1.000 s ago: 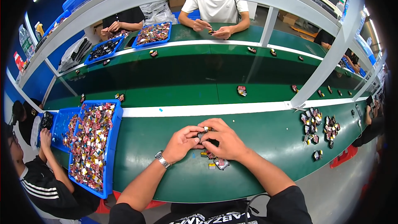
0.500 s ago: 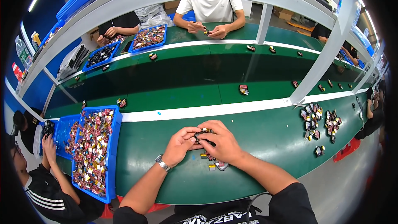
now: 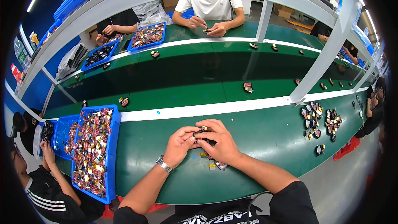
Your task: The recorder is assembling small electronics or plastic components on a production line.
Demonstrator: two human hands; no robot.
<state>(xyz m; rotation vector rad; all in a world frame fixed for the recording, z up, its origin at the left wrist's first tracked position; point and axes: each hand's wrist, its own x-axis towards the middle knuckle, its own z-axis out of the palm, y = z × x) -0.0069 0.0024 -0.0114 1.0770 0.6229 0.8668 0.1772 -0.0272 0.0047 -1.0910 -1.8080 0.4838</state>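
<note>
Above the green table my left hand (image 3: pixel 179 144) and my right hand (image 3: pixel 220 142) meet, fingers closed around a small black electronic part (image 3: pixel 204 135). My fingers cover most of it, so its exact kind does not show. Under my right hand, on the table, lie several small parts with yellow and white pieces (image 3: pixel 212 166), partly hidden by the palm. To the left of my hands stands a blue tray (image 3: pixel 111 157) heaped with small red, white and yellow wired components.
At the right sit two clusters of black-and-red assemblies (image 3: pixel 311 119). A green conveyor belt (image 3: pixel 186 95) beyond the white rail (image 3: pixel 174 113) carries scattered assemblies. A grey frame post (image 3: pixel 321 62) rises at the right. Co-workers sit opposite and at both sides.
Assemblies on the conveyor belt have shifted slightly to the right. My hands stay in nearly the same place, still around the black part, with small finger movements.
</note>
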